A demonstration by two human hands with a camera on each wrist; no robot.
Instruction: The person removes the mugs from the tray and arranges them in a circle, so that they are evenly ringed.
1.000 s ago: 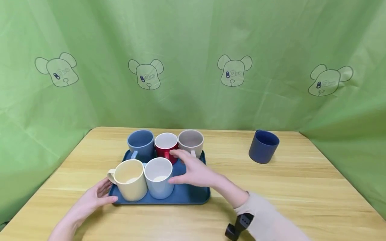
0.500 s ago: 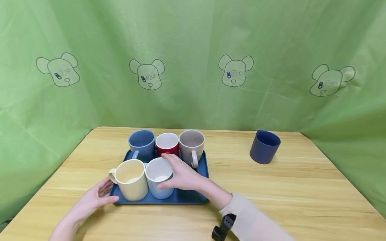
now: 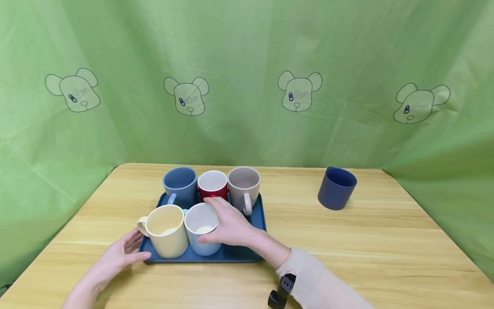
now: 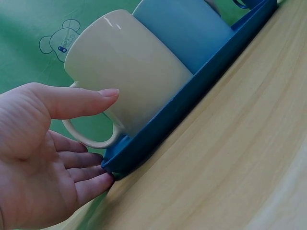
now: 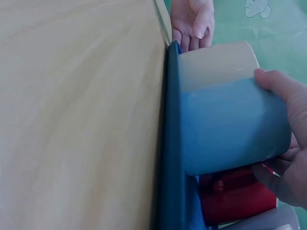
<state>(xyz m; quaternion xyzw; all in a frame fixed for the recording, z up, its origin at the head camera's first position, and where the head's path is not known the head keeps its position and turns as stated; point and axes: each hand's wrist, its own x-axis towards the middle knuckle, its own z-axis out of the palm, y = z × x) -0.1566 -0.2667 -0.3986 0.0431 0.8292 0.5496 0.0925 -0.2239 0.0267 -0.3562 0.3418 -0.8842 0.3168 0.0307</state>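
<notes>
A light blue mug [image 3: 206, 248] with a white inside stands upright at the front of a dark blue tray [image 3: 244, 255]. My right hand [image 3: 231, 225] grips its body from the right, thumb on the near side and fingers behind; the fingertips are partly hidden in the head view. Beside it on the left is a cream mug [image 3: 168, 240], its handle turned left toward my left hand [image 3: 115, 259]. That hand rests at the tray's left front corner with loosely extended fingers. In the left wrist view its fingertips touch the tray corner [image 4: 115, 167], and the thumb lies in front of the cream mug.
Along the tray's back row stand a blue mug [image 3: 181, 189], a red mug [image 3: 213, 193] with a white inside, and a greyish mug [image 3: 243, 189]. A navy mug [image 3: 336, 194] stands apart on the wooden table [image 3: 386, 240] at the right. A green curtain [image 3: 247, 51] hangs behind.
My right hand has moved left and slightly toward me, from beside the red mug's handle to around the light blue mug. The greyish mug's handle has come into sight. My left hand stays put.
</notes>
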